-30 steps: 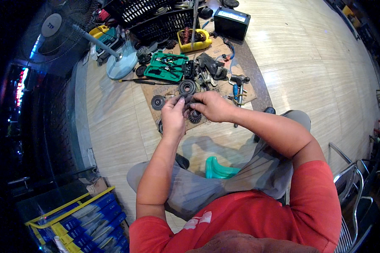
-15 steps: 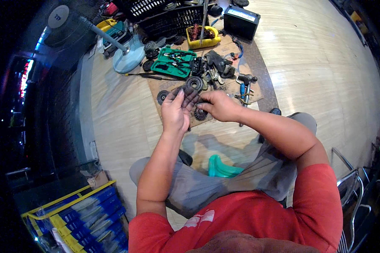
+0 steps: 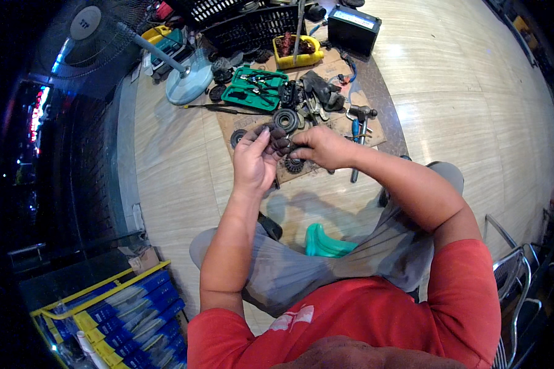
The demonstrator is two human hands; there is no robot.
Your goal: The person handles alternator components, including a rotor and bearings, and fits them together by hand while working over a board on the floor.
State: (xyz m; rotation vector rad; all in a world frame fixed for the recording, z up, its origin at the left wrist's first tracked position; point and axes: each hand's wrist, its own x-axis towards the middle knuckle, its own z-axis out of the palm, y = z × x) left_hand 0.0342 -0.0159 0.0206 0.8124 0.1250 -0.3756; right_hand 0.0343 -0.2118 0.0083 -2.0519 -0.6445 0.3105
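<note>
While the left hand (image 3: 256, 161) is turned palm up with its blackened fingers loosely curled, the right hand (image 3: 323, 147) meets its fingertips from the side, thumb and forefinger drawn together; whether either one grasps something small between those dark fingertips, I cannot tell. Both hands are above the near part of a cardboard sheet (image 3: 232, 122) spread on the floor (image 3: 449, 117). Just below the right hand, close to the sheet's near edge, lies a black toothed wheel (image 3: 294, 165), partly covered by the fingers. A black ring-shaped part (image 3: 285, 120) lies flat just beyond the fingertips, and a dark disc (image 3: 237, 135) lies at the left edge, partly hidden behind the left hand. Toward the far left corner is an open green tool case (image 3: 234, 93) with pliers in it, and a yellow container (image 3: 313, 58) holding dark and reddish things stands at the far edge. Near the right edge lie a hammer (image 3: 363, 112) and a blue-handled tool (image 3: 355, 127), close together. Past the far right corner a black battery (image 3: 353, 34) stands on the floor, and beyond the left edge rests a pale blue fan base (image 3: 194, 85).
</note>
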